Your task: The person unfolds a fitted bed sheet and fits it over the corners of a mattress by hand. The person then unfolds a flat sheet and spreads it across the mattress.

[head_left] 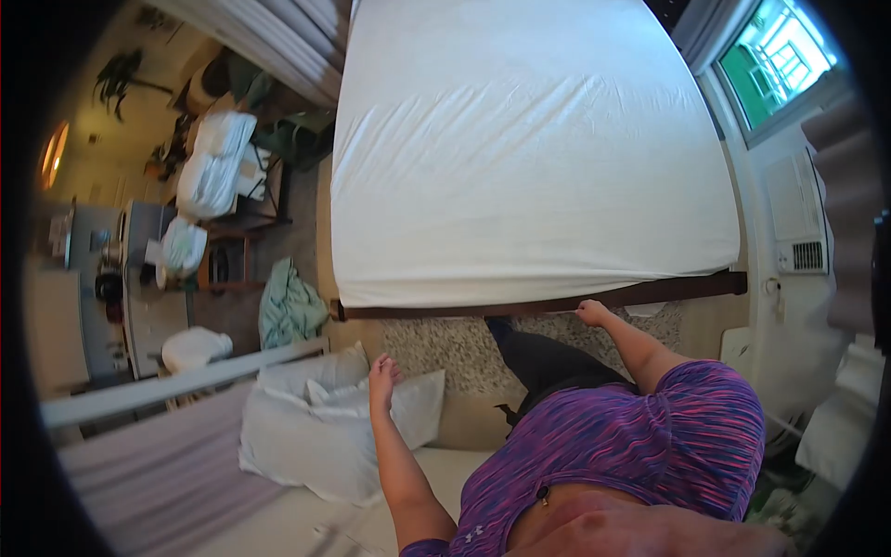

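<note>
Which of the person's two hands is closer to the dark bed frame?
The right hand: it is right by the dark bed frame, while the left hand is farther off, near the white pillows.

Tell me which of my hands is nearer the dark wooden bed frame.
Your right. The right hand is at the edge of the bed frame, though contact is unclear; the left hand is farther back, near the white pillows.
</note>
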The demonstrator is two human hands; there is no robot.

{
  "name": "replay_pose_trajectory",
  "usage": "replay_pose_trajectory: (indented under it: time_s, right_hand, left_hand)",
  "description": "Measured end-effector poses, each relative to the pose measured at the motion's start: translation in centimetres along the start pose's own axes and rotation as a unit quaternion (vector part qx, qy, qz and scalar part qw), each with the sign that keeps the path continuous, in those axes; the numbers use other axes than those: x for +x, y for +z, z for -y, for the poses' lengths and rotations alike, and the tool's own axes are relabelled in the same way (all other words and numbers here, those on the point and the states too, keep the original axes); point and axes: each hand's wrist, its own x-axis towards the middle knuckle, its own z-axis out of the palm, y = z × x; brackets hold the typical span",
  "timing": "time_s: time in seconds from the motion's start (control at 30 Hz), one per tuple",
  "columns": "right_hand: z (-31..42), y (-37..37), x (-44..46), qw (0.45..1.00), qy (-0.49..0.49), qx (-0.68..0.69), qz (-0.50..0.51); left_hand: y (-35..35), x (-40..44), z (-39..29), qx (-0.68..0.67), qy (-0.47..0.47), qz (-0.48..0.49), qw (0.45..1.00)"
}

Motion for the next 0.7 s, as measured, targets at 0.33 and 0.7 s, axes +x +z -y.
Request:
replay_pose_trajectory:
  time_s: [0.33, 0.7]
  right_hand:
    - [13.4, 5.1, 9.4, 0.897, 0.295, 0.326, 0.037]
    - [14.9, 12.4, 12.8, 0.666, 0.286, 0.637, -0.261]
  left_hand:
    - [-0.6, 21.1, 3.4, -0.172, -0.165, 0.057, 0.969]
    - [4.4, 28.9, 6.3, -0.140, -0.262, -0.014, 0.955]
